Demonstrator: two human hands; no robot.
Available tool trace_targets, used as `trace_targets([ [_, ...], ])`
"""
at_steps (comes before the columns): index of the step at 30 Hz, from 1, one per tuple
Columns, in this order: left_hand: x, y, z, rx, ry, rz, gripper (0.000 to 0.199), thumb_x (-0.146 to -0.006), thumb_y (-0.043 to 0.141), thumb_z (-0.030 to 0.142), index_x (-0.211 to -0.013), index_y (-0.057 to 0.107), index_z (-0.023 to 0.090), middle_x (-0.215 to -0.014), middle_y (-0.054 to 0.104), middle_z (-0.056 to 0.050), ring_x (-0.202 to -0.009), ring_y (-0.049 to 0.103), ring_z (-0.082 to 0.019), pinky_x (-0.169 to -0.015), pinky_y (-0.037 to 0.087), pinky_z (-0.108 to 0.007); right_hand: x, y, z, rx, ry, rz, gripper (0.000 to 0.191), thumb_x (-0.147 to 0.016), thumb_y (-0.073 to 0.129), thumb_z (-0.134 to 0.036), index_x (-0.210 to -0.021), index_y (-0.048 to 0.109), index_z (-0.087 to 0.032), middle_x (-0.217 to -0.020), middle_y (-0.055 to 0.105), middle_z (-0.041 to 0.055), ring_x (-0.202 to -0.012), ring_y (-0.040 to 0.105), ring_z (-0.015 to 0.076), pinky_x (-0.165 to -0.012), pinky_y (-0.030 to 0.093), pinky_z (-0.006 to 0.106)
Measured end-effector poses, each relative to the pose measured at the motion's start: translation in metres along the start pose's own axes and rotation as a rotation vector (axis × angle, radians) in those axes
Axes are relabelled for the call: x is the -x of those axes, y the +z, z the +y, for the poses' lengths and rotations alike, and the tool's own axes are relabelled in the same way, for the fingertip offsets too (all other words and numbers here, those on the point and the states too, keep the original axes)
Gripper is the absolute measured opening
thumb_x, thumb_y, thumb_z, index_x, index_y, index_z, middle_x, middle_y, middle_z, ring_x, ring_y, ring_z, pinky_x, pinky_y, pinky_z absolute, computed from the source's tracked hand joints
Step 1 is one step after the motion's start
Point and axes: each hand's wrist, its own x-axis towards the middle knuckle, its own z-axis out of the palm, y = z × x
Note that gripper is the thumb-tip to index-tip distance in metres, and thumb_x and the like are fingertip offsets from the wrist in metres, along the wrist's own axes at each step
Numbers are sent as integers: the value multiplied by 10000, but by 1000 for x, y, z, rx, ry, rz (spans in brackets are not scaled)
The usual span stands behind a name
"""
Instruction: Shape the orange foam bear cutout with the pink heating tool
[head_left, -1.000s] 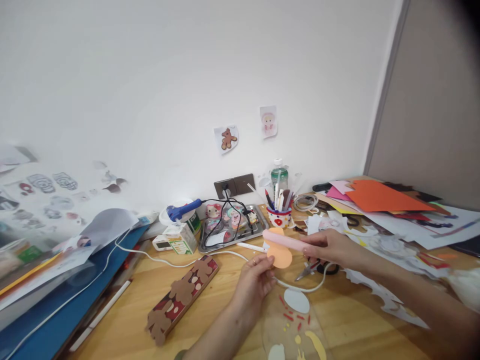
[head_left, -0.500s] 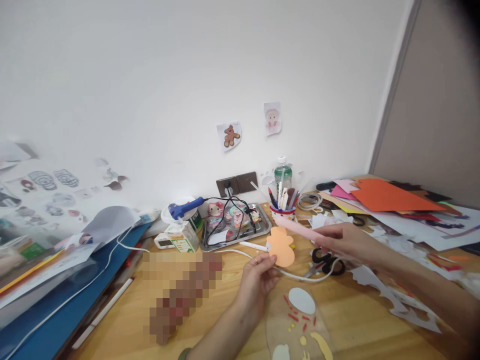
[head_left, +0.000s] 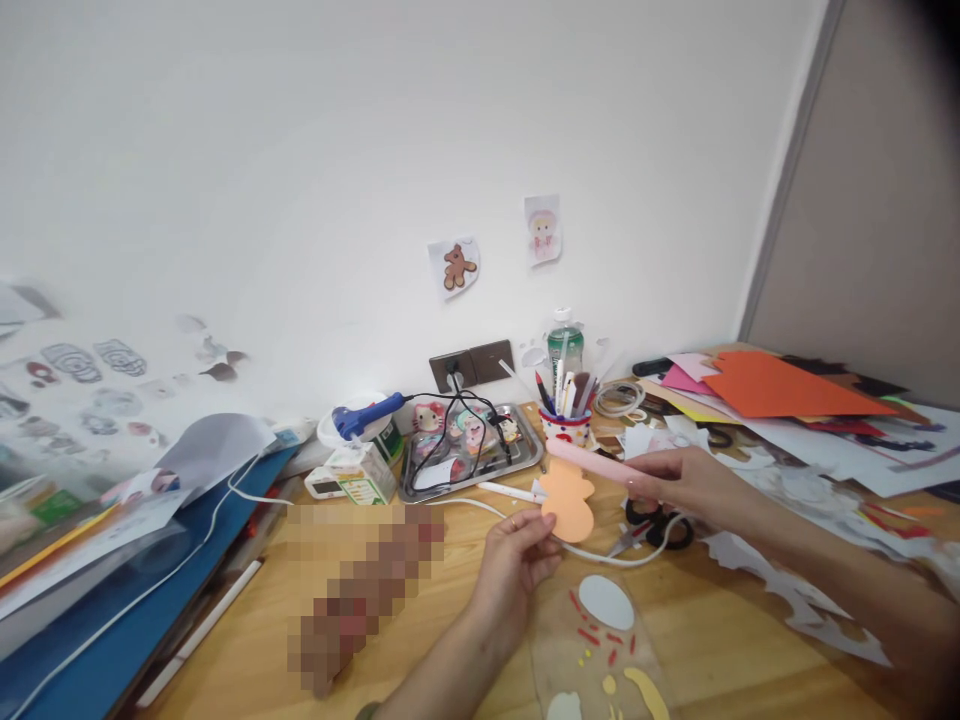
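Note:
An orange bear-like cutout (head_left: 568, 508) is pinched at its lower left edge by my left hand (head_left: 517, 560), above the wooden table. My right hand (head_left: 667, 480) grips one end of a long pink stick-like tool (head_left: 589, 462), whose other end overlaps the top of the cutout. Whether the two touch is hard to tell. Below them, a clear sheet (head_left: 559, 655) on the table bears a white oval (head_left: 606, 602), small red strips and yellow pieces. Black-handled scissors (head_left: 660, 525) lie beneath my right hand.
A metal tray (head_left: 409, 480) with stickers and cables, a blue glue gun (head_left: 367, 415) and a pen cup (head_left: 566, 430) stand near the wall. Coloured paper (head_left: 795, 383) and white scraps (head_left: 795, 590) lie right. A white cable (head_left: 622, 560) crosses the table.
The pink tool has tilted slightly, and its free end now lies closer over the cutout's top. My left hand still holds the cutout. The camera view has shifted a little.

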Motion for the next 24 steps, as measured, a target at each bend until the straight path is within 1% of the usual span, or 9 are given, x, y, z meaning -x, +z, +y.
trace_targets([
  [4,0,-1,-1,9,11,10,162,-579,662,226,-677,588,120,-557,536,1,-512,480,-60,-506,394,-156,-2,-7,2,-7,19,91,397,-693,472,-504,-801,634,-158,-561,556,17,-474,457,103,-411,312,198],
  [6,-1,-2,-1,-1,18,20,161,-585,659,227,-680,585,120,-554,529,2,-508,475,-57,-506,395,-154,-1,-8,1,-1,2,63,370,-691,487,-483,-798,634,-162,-570,557,14,-490,465,105,-412,311,192],
  [8,-1,-1,-2,-15,21,28,161,-596,652,239,-677,578,121,-544,521,4,-502,471,-54,-507,394,-150,0,-6,0,-12,-2,1,367,-675,514,-464,-856,629,-166,-583,568,12,-525,496,122,-427,333,192],
  [11,-1,0,-3,-25,21,38,162,-603,647,248,-678,572,126,-530,512,10,-495,467,-52,-511,394,-150,3,3,-4,-71,3,-95,399,-654,539,-443,-939,614,-174,-645,591,9,-569,527,143,-475,386,206],
  [13,-1,0,-3,-26,23,40,159,-600,649,241,-678,572,126,-539,512,11,-492,462,-49,-513,396,-152,4,9,-6,-69,-26,-132,392,-660,539,-420,-961,610,-180,-690,602,8,-600,532,154,-511,399,220],
  [16,-1,0,-3,-24,33,28,154,-606,646,229,-690,577,121,-567,510,11,-490,451,-42,-514,397,-152,6,16,-8,4,-73,-127,356,-687,523,-392,-951,616,-173,-721,610,15,-650,531,172,-552,397,234],
  [20,0,0,-3,-36,27,11,161,-611,643,231,-706,579,118,-561,495,15,-492,445,-41,-525,403,-157,8,18,-12,54,-86,-105,334,-710,497,-411,-882,627,-157,-670,585,16,-619,522,162,-532,389,227],
  [22,0,1,-2,-47,22,12,169,-611,643,242,-705,576,119,-555,493,15,-497,449,-44,-528,406,-160,8,17,-13,39,-97,-101,337,-716,484,-425,-862,628,-157,-658,573,11,-617,524,156,-529,392,220],
  [24,0,1,-1,-53,22,10,175,-614,640,253,-704,573,118,-557,494,13,-504,454,-47,-527,406,-159,8,14,-13,-10,-83,-100,355,-711,483,-432,-891,618,-158,-663,571,7,-613,532,151,-529,401,216],
])
